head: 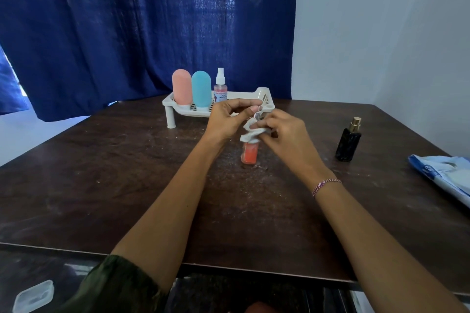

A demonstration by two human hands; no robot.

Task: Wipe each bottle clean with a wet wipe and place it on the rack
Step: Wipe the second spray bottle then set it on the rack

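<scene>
Orange bottle [249, 154] stood upright at the middle of the table [127, 173] in the head view, short of the rack [264, 95]. The left hand [226, 122] pinched its top with curled fingers, and the right hand [282, 132] pinched a wet wipe [250, 134] round its neck. It looked small, light and stiff, likely slick once wet, so the body below the wipe seemed the surest hold.

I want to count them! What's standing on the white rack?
A pink bottle, blue bottle and spray bottle stand on the rack. The left hand covers part of its front.

orange bottle [249, 155] top: hidden by wipe [250, 132] | wipes pack [442, 175]: cut off right
</scene>
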